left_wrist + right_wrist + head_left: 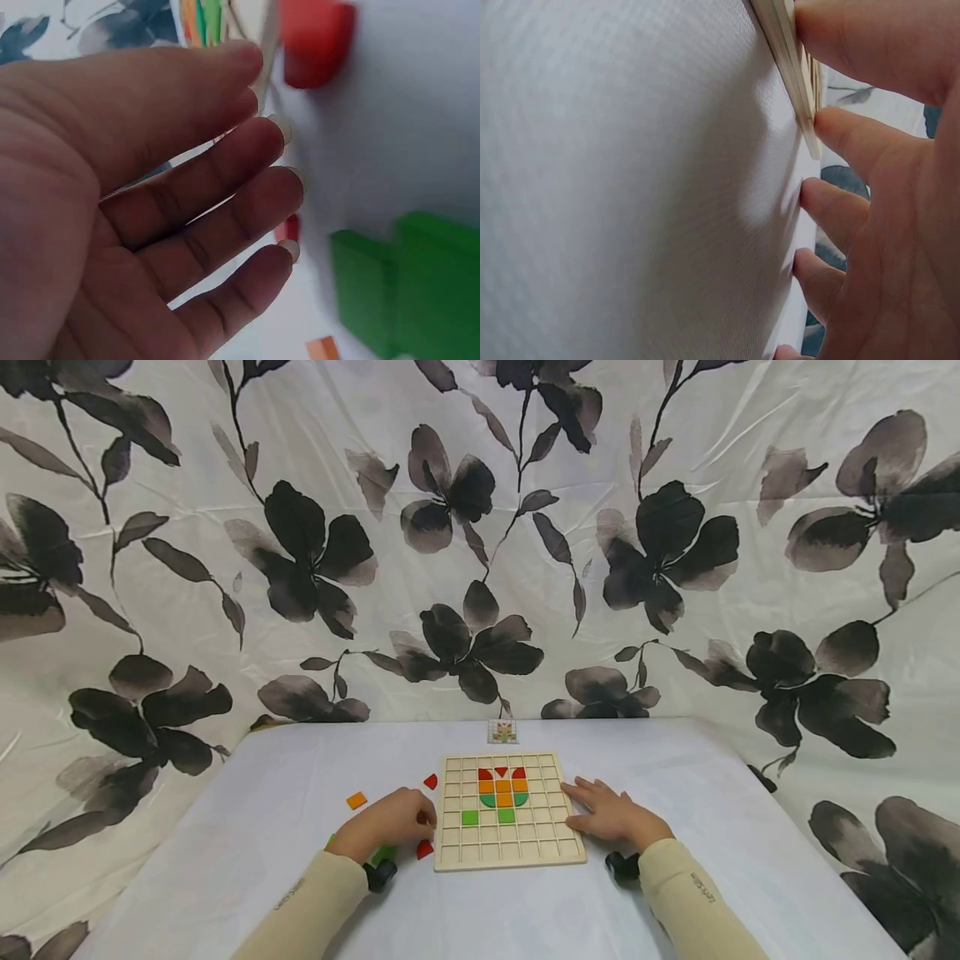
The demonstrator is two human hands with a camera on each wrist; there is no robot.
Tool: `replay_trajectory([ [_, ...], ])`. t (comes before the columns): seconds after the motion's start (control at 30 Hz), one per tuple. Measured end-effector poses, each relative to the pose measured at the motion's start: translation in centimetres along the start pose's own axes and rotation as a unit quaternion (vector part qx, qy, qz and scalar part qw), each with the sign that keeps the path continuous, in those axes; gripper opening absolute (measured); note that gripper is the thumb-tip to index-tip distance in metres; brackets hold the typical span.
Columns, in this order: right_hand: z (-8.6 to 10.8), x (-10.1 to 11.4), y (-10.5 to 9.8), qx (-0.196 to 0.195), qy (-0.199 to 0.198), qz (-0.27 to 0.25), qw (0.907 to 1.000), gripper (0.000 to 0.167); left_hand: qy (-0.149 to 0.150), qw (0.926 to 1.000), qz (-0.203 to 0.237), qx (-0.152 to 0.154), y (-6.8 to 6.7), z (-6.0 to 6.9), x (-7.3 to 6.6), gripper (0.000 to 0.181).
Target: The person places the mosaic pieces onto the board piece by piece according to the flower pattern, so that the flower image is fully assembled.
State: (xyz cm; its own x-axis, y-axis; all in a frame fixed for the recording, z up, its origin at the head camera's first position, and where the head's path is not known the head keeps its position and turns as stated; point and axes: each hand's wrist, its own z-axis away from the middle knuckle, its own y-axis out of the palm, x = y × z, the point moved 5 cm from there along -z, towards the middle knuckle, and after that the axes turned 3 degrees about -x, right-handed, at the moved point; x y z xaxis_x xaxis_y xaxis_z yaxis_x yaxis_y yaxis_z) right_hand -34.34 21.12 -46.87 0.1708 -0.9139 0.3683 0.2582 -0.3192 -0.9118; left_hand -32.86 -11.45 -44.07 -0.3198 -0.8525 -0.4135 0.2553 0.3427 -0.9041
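Observation:
A wooden grid board (540, 847) lies on the table with coloured tiles set in it: red pieces on top, several orange squares (503, 787), green rounded corners and two light green squares (469, 817). At the board's left edge is my left hand (390, 818), its fingers loosely bent and thumb close to the index finger. No piece shows between them in the left wrist view, where a red piece (319, 45) lies near the thumb. My right hand (611, 814) rests at the board's right edge, fingers spread; thumb and index finger touch the wooden rim (787, 67).
Left of the board lie loose red pieces (431, 782), an orange square (356, 800) and green blocks (435, 285), partly hidden by my left hand in the head view. Behind the board a small patterned card (502, 732) lies near the table's far edge, before a floral cloth (570, 668).

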Motion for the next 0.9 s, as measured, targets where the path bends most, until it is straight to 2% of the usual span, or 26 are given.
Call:
replay_trajectory([
  [0.1, 0.0, 0.0, -0.1, -0.001, -0.002, -0.001, 1.0, 0.065, -0.012, 0.9999, -0.007, 0.0, 0.3, 1.0, -0.2, 0.011],
  [0.3, 0.0, 0.1, -0.3, 0.0, -0.008, -0.001, 1.0, 0.066, -0.024, 0.9977, -0.055, -0.032, 0.3, 2.4, -0.9, 0.022],
  [0.47, 0.2, 0.1, -0.4, -0.002, -0.015, -0.003, 0.9999, 0.067, -0.025, 0.9968, -0.067, -0.035, 0.7, 2.7, -1.0, 0.014],
  [0.67, 0.2, 0.0, -0.3, 0.0, -0.014, -0.003, 0.9999, 0.067, -0.009, 0.9987, -0.037, -0.033, 1.0, 2.4, -0.8, 0.013],
  [0.9, 0.2, 0.0, -0.1, 0.002, -0.009, -0.001, 1.0, 0.066, 0.008, 0.9987, 0.041, -0.03, 0.9, 1.8, -0.1, 0.017],
])
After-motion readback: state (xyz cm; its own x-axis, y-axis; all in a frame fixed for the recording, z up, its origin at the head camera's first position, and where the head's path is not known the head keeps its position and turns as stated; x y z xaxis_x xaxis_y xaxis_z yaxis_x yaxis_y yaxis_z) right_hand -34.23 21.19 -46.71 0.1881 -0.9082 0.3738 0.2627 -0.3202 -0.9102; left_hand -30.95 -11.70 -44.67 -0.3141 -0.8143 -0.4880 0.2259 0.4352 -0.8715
